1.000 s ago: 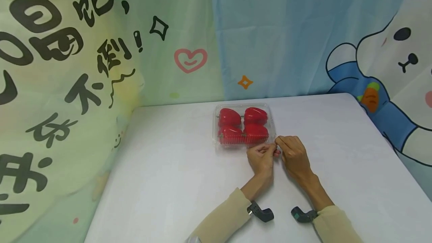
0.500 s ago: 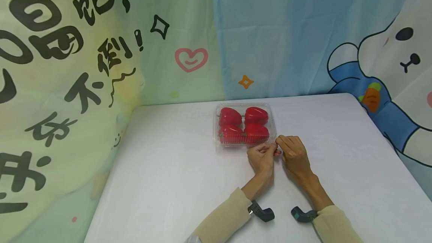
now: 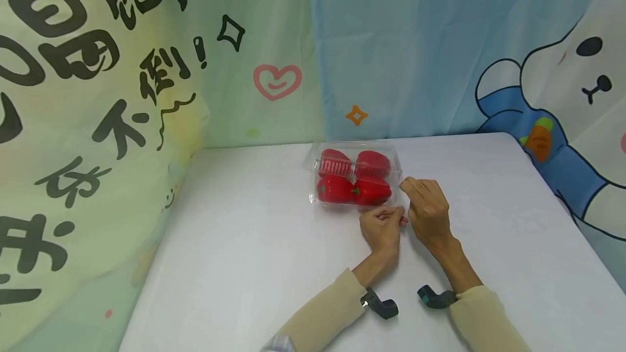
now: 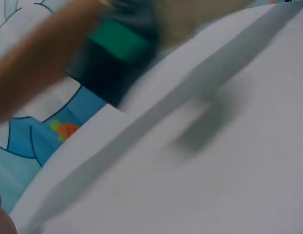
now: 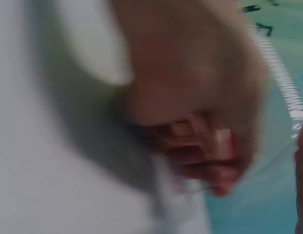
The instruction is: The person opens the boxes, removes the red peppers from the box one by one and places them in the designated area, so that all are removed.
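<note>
A clear plastic clamshell box (image 3: pixel 313 198) holds several red bell peppers (image 3: pixel 373 192), and its lid (image 3: pixel 337 165) is tilted partly up at the front. With thumb and fingers my right hand (image 3: pixel 430 208) pinches the lid's front right corner. Lower down, my left hand (image 3: pixel 382 228) pinches the box at its near right corner, its fingers curled. In the right wrist view a blurred hand with curled fingers fills the middle, and the ridged plastic edge (image 5: pixel 280 68) shows beside it. Neither wrist view shows the peppers clearly.
The box stands near the back of a white table (image 3: pixel 244 243). Behind and to the left hangs a printed curtain (image 3: pixel 391 58) with a heart and a bear. A dark camera band (image 3: pixel 379 304) sits on the left wrist, another (image 3: pixel 435 297) on the right.
The front of the lid has come up and back, so the front peppers show more plainly. My right hand has risen slightly with the lid's corner; my left hand has stayed almost still.
</note>
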A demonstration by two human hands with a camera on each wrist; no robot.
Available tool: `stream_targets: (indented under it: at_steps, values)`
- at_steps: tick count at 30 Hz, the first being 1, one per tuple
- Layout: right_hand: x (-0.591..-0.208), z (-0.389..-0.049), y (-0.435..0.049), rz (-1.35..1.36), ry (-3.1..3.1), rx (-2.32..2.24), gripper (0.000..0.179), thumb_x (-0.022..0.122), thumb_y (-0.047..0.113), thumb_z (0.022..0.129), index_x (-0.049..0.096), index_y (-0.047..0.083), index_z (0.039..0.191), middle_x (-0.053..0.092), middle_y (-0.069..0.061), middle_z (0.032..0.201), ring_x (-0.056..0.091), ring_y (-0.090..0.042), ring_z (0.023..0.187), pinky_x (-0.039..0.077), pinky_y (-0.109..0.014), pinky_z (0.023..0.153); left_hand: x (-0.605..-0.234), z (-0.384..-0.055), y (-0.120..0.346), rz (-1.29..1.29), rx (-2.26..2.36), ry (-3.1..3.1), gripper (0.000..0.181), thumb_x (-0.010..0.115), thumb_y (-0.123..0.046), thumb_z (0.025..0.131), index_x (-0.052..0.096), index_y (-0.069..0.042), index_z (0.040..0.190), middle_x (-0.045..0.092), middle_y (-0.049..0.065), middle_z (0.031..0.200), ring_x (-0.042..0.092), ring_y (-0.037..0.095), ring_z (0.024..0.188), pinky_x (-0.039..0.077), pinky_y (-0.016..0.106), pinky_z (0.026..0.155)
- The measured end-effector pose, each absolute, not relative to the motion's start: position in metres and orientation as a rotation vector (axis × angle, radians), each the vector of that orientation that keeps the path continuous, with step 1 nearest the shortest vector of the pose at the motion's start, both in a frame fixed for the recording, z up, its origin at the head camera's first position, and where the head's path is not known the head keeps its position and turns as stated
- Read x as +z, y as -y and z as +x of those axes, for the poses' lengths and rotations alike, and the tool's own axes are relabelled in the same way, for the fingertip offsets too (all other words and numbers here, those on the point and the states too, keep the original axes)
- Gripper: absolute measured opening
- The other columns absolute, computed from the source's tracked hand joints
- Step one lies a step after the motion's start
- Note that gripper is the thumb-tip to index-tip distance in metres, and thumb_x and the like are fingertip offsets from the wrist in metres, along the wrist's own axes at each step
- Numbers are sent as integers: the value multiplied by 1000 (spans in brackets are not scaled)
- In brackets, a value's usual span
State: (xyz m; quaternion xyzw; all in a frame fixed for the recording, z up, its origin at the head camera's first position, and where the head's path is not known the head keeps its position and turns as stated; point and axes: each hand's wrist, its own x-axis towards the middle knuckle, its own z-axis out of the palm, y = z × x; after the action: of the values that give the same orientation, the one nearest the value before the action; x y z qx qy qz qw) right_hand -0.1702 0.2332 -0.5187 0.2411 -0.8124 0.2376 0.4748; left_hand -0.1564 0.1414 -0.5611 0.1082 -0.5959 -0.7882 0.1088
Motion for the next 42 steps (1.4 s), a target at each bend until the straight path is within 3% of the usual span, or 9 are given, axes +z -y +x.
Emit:
stream_targets:
  at_steps: [8, 12, 15, 17, 23, 30, 38, 42]
  values:
    - [-480, -180, -237, 597, 2121, 566, 31, 66, -30, 85, 76, -8, 104, 79, -26, 106, 69, -40, 91, 57, -49, 90, -558, -155, -140, 388, -2378, 1735, 9, 85, -1, 88, 82, -2, 80, 80, 19, 74, 73, 14, 53, 59, 20, 56]
    - [-471, -186, -239, 506, 2150, 698, 21, 69, -21, 93, 78, -7, 107, 80, -25, 106, 70, -41, 94, 52, -26, 105, -557, -155, -139, 388, -2401, 1738, 7, 86, -4, 89, 83, -3, 83, 81, 19, 77, 76, 19, 56, 60, 20, 59]
    - [-465, -193, -239, 447, 2142, 799, 15, 69, -14, 97, 79, -7, 107, 80, -24, 105, 70, -41, 97, 40, -8, 108, -557, -155, -136, 411, -2426, 1749, 7, 87, -8, 90, 84, -4, 85, 82, 16, 78, 75, 14, 56, 62, 21, 61]
    - [-460, -198, -240, 419, 2135, 847, 13, 70, -10, 99, 79, -7, 108, 80, -24, 106, 71, -42, 99, 36, -4, 108, -557, -156, -134, 425, -2451, 1767, 8, 88, -11, 90, 85, -6, 86, 82, 12, 78, 75, 10, 57, 63, 21, 63]
    - [-449, -209, -241, 350, 2134, 931, 14, 68, -7, 102, 79, -7, 110, 81, -25, 109, 73, -42, 103, 37, -2, 104, -553, -154, -120, 422, -2582, 1846, 16, 87, -23, 94, 87, -8, 91, 83, 8, 79, 76, 11, 59, 64, 22, 67]
    - [-443, -216, -243, 314, 2142, 962, 13, 68, -5, 103, 79, -7, 110, 80, -25, 108, 70, -39, 94, 42, -10, 91, -539, -150, -85, 355, -2517, 2007, 28, 75, -26, 102, 85, 1, 101, 84, 9, 82, 76, 7, 60, 63, 21, 64]
    - [-442, -219, -243, 300, 2166, 979, 14, 68, -5, 103, 79, -6, 111, 80, -25, 109, 71, -38, 96, 42, -7, 93, -527, -141, -24, 507, -2292, 2238, 41, 62, -27, 103, 78, -1, 75, 71, 2, 60, 59, 7, 45, 49, 18, 49]
    - [-438, -222, -244, 295, 2172, 972, 14, 68, -3, 103, 79, -6, 112, 80, -24, 111, 71, -39, 97, 42, -7, 94, -527, -140, 9, 590, -2090, 2173, 39, 57, -24, 97, 70, -7, 64, 62, -3, 53, 52, 8, 42, 42, 21, 46]
